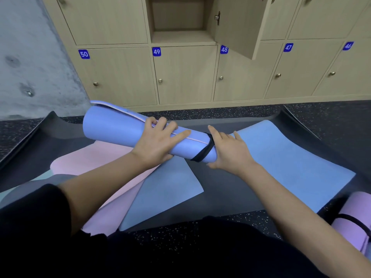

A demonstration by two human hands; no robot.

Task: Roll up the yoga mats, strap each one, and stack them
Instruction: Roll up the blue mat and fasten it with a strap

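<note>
A rolled periwinkle-blue yoga mat [118, 127] lies slantwise above the floor mats, its loose outer edge showing a pale lining. A black strap [203, 153] circles its right end. My left hand [158, 141] is wrapped over the middle of the roll. My right hand [228, 151] cups the right end beside the strap, fingers spread against it. Flat underneath lie a blue mat [281, 161], a pink mat [96, 157] and a dark grey mat [226, 189]. A rolled, strapped lilac mat [353, 221] rests at the lower right.
Beige wooden lockers [184, 75] numbered 46 to 50 line the wall ahead; one upper locker door [241, 25] hangs open. A grey concrete wall [30, 57] stands at the left. The floor [180, 227] is black speckled rubber. My dark-clothed legs fill the bottom of the view.
</note>
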